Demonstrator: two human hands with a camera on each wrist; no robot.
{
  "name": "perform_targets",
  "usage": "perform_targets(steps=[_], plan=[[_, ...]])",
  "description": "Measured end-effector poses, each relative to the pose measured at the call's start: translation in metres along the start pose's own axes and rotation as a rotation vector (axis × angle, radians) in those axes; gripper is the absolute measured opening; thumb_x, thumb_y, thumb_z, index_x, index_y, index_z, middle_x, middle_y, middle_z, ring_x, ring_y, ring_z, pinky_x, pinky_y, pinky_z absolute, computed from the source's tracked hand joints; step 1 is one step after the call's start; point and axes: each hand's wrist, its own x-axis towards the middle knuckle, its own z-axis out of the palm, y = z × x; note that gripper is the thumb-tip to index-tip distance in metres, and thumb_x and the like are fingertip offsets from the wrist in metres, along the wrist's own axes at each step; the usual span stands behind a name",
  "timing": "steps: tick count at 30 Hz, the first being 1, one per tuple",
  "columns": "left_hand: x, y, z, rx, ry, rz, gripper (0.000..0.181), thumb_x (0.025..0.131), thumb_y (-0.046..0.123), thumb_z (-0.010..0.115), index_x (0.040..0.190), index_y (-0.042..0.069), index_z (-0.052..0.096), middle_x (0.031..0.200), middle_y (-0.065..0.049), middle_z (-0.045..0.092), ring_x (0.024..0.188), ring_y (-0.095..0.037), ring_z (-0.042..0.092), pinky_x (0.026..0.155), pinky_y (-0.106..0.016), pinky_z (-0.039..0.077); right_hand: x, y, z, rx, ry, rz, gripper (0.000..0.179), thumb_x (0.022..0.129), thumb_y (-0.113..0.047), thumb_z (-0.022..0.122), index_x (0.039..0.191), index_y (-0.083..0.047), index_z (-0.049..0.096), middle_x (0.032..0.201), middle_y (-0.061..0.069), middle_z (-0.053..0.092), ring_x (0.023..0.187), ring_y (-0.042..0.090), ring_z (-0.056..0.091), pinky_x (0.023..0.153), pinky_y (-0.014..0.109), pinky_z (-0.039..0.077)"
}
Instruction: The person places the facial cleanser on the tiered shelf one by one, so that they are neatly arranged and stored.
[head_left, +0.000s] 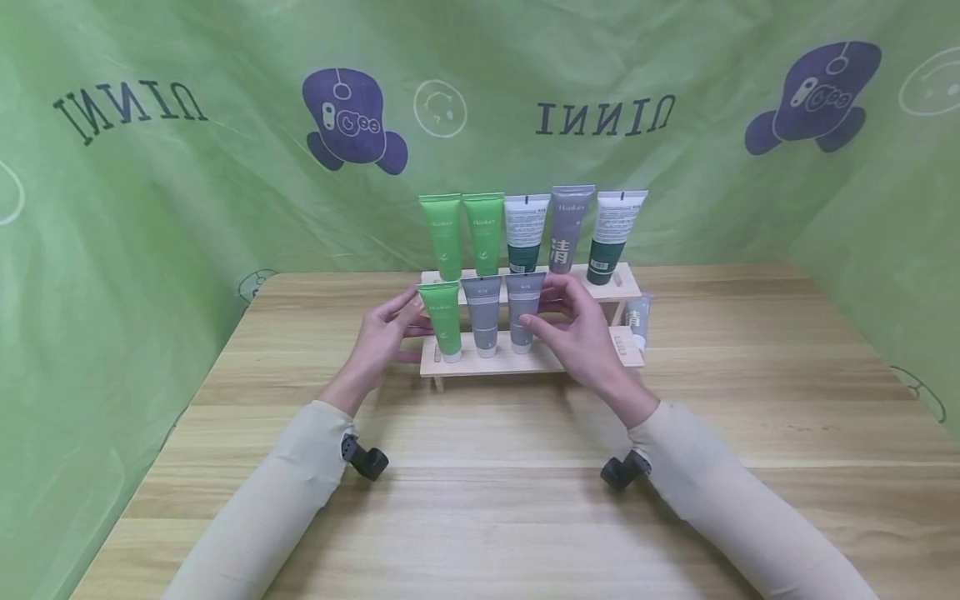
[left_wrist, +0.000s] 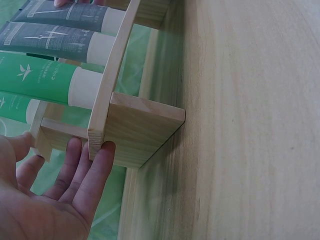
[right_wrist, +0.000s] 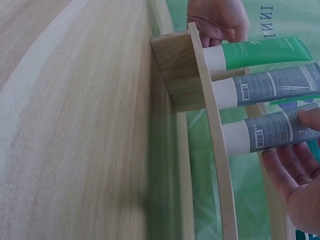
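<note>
My right hand [head_left: 583, 337] pinches a grey squeeze tube [head_left: 522, 308] between thumb and fingers. That tube stands on its white cap on the lower tier of a two-tier wooden stand [head_left: 592, 360]. To its left stand another grey tube [head_left: 484, 312] and a green tube [head_left: 444, 318]. My left hand [head_left: 382, 337] is at the stand's left end; in the left wrist view its extended fingers [left_wrist: 102, 167] touch the end of the lower board, with the thumb by the upper tier.
Along the upper tier stand two green tubes [head_left: 483, 233], two white-and-dark-green tubes [head_left: 613, 237] and a larger grey-purple tube [head_left: 572, 225]. Another grey tube [head_left: 637, 321] is behind the stand's right end. A green printed curtain [head_left: 480, 50] surrounds the wooden table [head_left: 480, 500].
</note>
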Motion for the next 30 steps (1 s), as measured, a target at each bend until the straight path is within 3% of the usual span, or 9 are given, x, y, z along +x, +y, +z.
perform_targets(steps=[22,30], plan=[[0.000,-0.002,0.001,-0.005,-0.002,0.008,0.057,0.104,0.039,0.055,0.156,0.025,0.037,0.127,-0.023,0.064,0.114,-0.035,0.064,0.079,-0.051,0.063,-0.006,0.005,-0.009,-0.061,0.014,-0.014,0.048,0.084,0.002,0.079,0.126,0.001,0.055,0.116,0.015,0.062,0.107,0.028,0.063,0.093,0.038,0.058],[-0.001,-0.001,0.000,-0.007,0.003,0.010,0.055,0.105,0.039,0.054,0.156,0.026,0.038,0.130,-0.022,0.062,0.116,-0.036,0.063,0.078,-0.051,0.063,-0.017,0.010,-0.034,-0.080,0.035,0.009,0.044,0.087,-0.005,0.079,0.123,0.003,0.055,0.113,0.021,0.064,0.102,0.028,0.064,0.080,0.023,0.060]])
